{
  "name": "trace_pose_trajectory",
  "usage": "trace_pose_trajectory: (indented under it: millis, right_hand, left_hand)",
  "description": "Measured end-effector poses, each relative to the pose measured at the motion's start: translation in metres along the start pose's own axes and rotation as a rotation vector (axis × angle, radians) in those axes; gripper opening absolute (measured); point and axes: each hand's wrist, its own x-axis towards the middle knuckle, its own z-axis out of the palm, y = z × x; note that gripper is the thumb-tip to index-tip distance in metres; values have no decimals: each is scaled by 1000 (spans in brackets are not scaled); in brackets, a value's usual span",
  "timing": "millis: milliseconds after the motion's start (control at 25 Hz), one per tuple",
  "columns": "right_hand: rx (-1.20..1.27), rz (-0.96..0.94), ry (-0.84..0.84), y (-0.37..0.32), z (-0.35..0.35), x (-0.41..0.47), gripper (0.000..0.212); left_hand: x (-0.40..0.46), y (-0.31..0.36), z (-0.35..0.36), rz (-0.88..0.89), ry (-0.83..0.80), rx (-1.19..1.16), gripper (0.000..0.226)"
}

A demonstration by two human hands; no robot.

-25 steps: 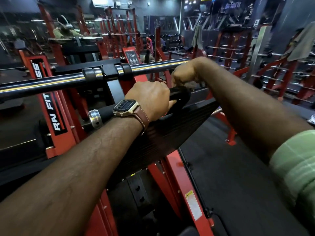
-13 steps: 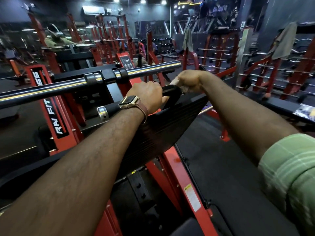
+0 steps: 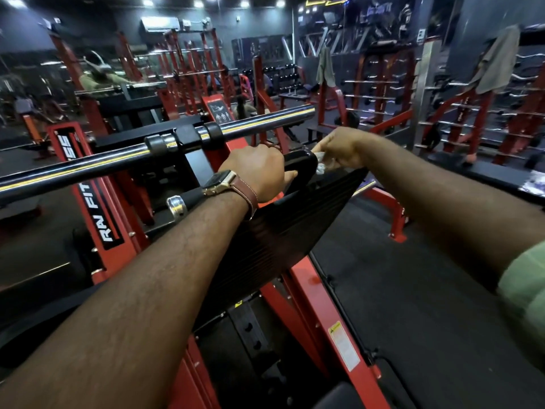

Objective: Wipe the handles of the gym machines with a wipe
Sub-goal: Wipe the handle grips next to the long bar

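- Since a second ago, the right hand [image 3: 339, 150] has slid off the end of the black handle [image 3: 300, 168]; the white wipe [image 3: 322, 164], hidden then, now shows bunched in its curled fingers against the handle's right end
- left hand [image 3: 259, 175] wraps the handle near its middle, steadying it; watch [image 3: 218, 182] on that wrist
- to wipe well, I'd say: press the wipe round the grip, twist, then shift the left hand aside so the covered stretch gets cleaned too
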Motion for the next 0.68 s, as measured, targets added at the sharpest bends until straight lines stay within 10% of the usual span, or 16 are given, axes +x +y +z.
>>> trace_pose_trajectory:
  millis: [240, 680]
  right_hand:
    - [-149, -21, -11, -7, 33, 3, 7]
    - [-7, -72, -158, 7, 20, 2, 37]
  left_hand:
    - [-1, 0, -1, -13, 5, 17, 48]
    - [-3, 0, 0, -3, 29, 9, 44]
